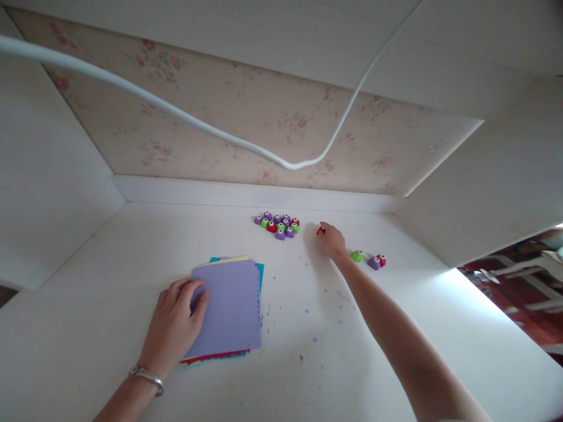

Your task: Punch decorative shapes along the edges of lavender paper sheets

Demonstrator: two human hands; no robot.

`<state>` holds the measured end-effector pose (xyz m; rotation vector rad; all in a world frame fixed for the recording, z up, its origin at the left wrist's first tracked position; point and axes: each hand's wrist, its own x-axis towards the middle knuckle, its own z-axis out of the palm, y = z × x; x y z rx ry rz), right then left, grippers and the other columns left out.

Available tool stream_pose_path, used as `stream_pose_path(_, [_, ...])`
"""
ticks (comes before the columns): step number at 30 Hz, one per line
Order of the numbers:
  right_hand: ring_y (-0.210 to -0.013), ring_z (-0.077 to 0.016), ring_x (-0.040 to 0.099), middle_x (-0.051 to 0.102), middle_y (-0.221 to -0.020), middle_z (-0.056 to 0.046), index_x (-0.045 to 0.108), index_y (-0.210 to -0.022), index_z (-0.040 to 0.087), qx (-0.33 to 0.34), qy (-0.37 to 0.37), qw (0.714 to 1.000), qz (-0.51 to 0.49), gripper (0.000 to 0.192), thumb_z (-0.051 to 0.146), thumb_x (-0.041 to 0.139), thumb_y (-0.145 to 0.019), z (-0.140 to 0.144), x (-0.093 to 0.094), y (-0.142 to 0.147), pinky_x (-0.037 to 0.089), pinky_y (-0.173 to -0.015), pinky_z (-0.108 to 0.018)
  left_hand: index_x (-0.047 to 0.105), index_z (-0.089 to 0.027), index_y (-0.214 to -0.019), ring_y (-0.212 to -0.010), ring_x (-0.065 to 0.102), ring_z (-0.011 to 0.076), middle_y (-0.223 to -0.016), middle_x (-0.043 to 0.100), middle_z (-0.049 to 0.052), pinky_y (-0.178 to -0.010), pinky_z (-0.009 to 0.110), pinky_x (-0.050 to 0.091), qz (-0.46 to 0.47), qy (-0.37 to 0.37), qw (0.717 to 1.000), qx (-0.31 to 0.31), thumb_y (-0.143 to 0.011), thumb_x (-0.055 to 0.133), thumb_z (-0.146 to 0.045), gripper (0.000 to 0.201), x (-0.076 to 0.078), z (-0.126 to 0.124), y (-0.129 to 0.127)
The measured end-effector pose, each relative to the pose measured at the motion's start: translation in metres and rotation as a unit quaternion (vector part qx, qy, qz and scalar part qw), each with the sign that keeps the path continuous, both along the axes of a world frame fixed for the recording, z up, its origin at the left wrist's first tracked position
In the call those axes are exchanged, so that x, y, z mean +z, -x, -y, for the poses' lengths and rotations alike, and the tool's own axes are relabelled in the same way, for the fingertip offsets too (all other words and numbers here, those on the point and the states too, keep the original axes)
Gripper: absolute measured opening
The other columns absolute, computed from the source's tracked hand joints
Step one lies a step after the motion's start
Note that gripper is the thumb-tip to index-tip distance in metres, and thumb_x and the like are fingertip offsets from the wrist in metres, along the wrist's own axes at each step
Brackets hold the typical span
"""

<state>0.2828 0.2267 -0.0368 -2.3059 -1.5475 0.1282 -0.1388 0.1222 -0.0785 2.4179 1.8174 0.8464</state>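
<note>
My left hand (178, 313) rests on the left edge of a stack of coloured square sheets (229, 305), its fingers loosely bent and the thumb apart from them. A purple sheet lies on top; yellow, blue and red edges stick out beneath. My right hand (332, 239) reaches toward the back of the white surface and pinches a small red one-eyed toy (321, 230), partly hidden by the fingers. Left of it sits a cluster of small purple, green and red one-eyed toys (280, 227). Beside my right forearm lie a green toy (357, 256), a purple toy (374, 263) and a red toy (382, 259).
A white cable (197, 124) hangs in a loop across the upper view. Behind the white tabletop (123, 258) are a low ledge (220, 190) and floral wallpaper (246, 117). White side panels (475, 187) enclose it. Small purple specks mark the surface.
</note>
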Motion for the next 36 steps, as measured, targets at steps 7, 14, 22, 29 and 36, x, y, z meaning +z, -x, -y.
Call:
stream_pose_path(7, [-0.11, -0.0307, 0.065, 0.067, -0.127, -0.015, 0.045, -0.147, 0.018, 0.065, 0.001, 0.998, -0.021, 0.054, 0.029, 0.042, -0.094, -0.023, -0.003, 0.048, 0.049, -0.091, -0.041, 0.062, -0.016, -0.109, -0.106, 0.055, 0.0218, -0.114, 0.057, 0.01, -0.1, 0.037, 0.044, 0.038, 0.016, 0.999, 0.006, -0.097, 0.038, -0.05, 0.043, 0.003, 0.002, -0.001])
stream_pose_path(14, [-0.118, -0.0293, 0.059, 0.062, -0.135, -0.009, 0.053, -0.14, 0.023, 0.048, -0.077, 0.996, 0.011, 0.05, 0.044, 0.041, -0.096, 0.016, 0.02, 0.001, 0.045, -0.1, -0.042, 0.062, -0.015, -0.108, -0.107, 0.056, 0.0219, -0.114, 0.056, 0.01, -0.101, 0.037, 0.045, 0.062, 0.027, 0.998, -0.001, -0.096, 0.038, -0.052, 0.046, 0.004, 0.003, -0.001])
stream_pose_path(22, [-0.129, -0.032, 0.048, 0.055, -0.138, -0.012, 0.065, -0.127, 0.026, -0.036, -0.115, 0.992, 0.04, 0.057, 0.064, 0.04, -0.091, 0.113, -0.001, -0.123, 0.037, -0.108, -0.052, 0.065, -0.015, -0.104, -0.103, 0.055, 0.0249, -0.108, 0.059, 0.011, -0.099, 0.042, 0.045, 0.027, 0.004, 0.999, -0.026, -0.096, 0.038, -0.051, 0.046, 0.002, -0.001, -0.002])
stream_pose_path(29, [-0.132, -0.0294, 0.045, 0.058, -0.134, -0.014, 0.064, -0.129, 0.022, 0.025, -0.084, 0.995, 0.041, 0.062, 0.064, 0.034, -0.094, 0.094, -0.038, -0.11, 0.03, -0.114, -0.05, 0.066, -0.017, -0.104, -0.103, 0.055, 0.0234, -0.108, 0.058, 0.01, -0.097, 0.039, 0.045, 0.029, 0.008, 0.999, -0.023, -0.097, 0.037, -0.047, 0.042, 0.002, 0.0, -0.002])
stream_pose_path(36, [-0.125, -0.0289, 0.048, 0.063, -0.123, -0.017, 0.068, -0.117, 0.013, 0.098, -0.1, 0.988, 0.065, 0.055, 0.049, 0.031, -0.1, 0.052, -0.042, -0.057, 0.03, -0.111, -0.048, 0.065, -0.018, -0.105, -0.103, 0.055, 0.0229, -0.109, 0.058, 0.009, -0.098, 0.039, 0.044, 0.02, 0.02, 1.0, -0.014, -0.097, 0.04, -0.046, 0.039, 0.004, 0.002, -0.003])
